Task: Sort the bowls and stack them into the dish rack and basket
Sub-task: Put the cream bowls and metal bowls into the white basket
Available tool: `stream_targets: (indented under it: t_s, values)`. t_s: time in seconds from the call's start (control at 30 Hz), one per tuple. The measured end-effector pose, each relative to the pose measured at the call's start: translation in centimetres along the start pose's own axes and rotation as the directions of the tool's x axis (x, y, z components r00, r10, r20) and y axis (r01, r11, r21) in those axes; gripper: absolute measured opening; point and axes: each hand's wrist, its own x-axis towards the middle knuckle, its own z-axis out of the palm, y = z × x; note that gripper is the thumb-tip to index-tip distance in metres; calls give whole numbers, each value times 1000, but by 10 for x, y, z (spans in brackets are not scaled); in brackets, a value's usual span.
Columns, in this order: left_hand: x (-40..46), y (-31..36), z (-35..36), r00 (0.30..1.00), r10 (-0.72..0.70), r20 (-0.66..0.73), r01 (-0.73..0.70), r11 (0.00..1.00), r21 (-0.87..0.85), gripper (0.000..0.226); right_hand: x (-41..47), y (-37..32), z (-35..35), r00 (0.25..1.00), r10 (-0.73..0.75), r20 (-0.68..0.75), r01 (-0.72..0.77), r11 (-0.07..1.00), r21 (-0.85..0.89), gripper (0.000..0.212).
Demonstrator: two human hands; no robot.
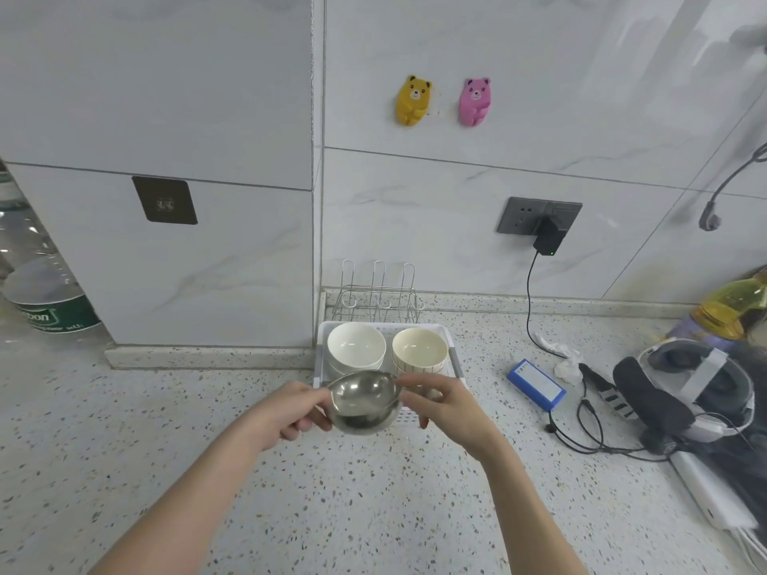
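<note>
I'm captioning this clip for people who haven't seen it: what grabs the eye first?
A shiny steel bowl held at centre by both the left hand and right hand, just in front of a white basket holding two pale bowls. Higher up, a yellow bear hook and pink bear hook stand out on the grey wall.

Steel bowl (364, 402) between both hands — left hand (286, 412), right hand (450, 408) — above white basket (454, 361) with two bowls.
</note>
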Motion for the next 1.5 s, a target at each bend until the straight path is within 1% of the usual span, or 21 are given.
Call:
stream_targets:
  t_s: [0.13, 0.3, 0.43, 0.53, 0.6, 0.67, 0.7, 0.73, 0.77, 0.8, 0.83, 0.9, 0.93, 1.0, 1.1, 1.17, 1.27, 1.37, 1.5]
  values:
    - [3, 3, -10, 997, -11, 73, 14, 999, -46, 14, 5, -6, 3, 999, 16, 30, -14, 997, -77, 22]
    - [8, 3, -14, 994, -2, 110, 11, 996, -83, 18, 16, -11, 1, 999, 31, 43, -28, 996, -85, 10]
    - [9, 5, -15, 997, 38, 64, -30, 991, -133, 29, 23, -11, 4, 999, 30, 12, -28, 991, -130, 17]
    - [11, 9, -14, 995, 102, 9, -99, 982, -160, 43, 29, -8, 3, 999, 18, -37, -22, 996, -89, 9]
    - [12, 10, -12, 988, 156, -21, -157, 972, -177, 47, 33, -9, 1, 998, 18, -64, -20, 999, -32, 4]
    - [15, 8, -9, 965, 230, -126, -245, 962, -120, 34, 35, -10, -3, 996, 56, -74, -53, 998, 43, 3]
    - [19, 6, -8, 934, 287, -213, -301, 953, -35, 25, 37, -11, -6, 994, 79, -75, -74, 995, 60, 4]
    - [23, 5, -9, 888, 360, -286, -354, 932, 77, 21, 38, -12, -9, 992, 99, -75, -94, 993, 67, 5]
    - [27, 3, -9, 844, 432, -318, -393, 901, 183, 23, 40, -13, -12, 991, 118, -71, -113, 991, 72, 5]
    - [30, 2, -9, 815, 489, -312, -412, 866, 281, 27, 43, -14, -16, 988, 137, -67, -132, 989, 71, 5]
    - [33, 1, -9, 801, 528, -282, -411, 828, 380, 30, 46, -14, -19, 986, 156, -66, -153, 986, 60, 8]
    - [41, -2, -8, 800, 562, -209, -376, 741, 557, 30, 52, -16, -26, 976, 201, -83, -201, 980, 12, 11]
    - [46, -6, -7, 804, 568, -179, -362, 705, 610, 28, 56, -16, -30, 970, 221, -96, -223, 975, -4, 11]
    - [53, -13, -7, 807, 570, -155, -360, 682, 637, 24, 65, -18, -37, 962, 252, -107, -256, 966, -26, 13]
    - [60, -24, -6, 816, 553, -168, -364, 718, 594, 13, 81, -24, -44, 952, 294, -82, -297, 954, -28, 11]
    - [64, -32, -3, 816, 555, -163, -377, 724, 578, 18, 92, -28, -45, 947, 316, -53, -319, 945, -74, 10]
    - [67, -40, 1, 782, 597, -178, -405, 705, 582, 35, 106, -30, -45, 938, 347, 14, -342, 930, -138, 7]
    - [70, -43, 4, 784, 599, -165, -407, 696, 592, 32, 119, -27, -44, 912, 395, 109, -375, 912, -167, 6]
    - [72, -46, 7, 801, 570, -182, -408, 742, 532, 31, 136, -18, -40, 866, 451, 217, -417, 890, -186, 7]
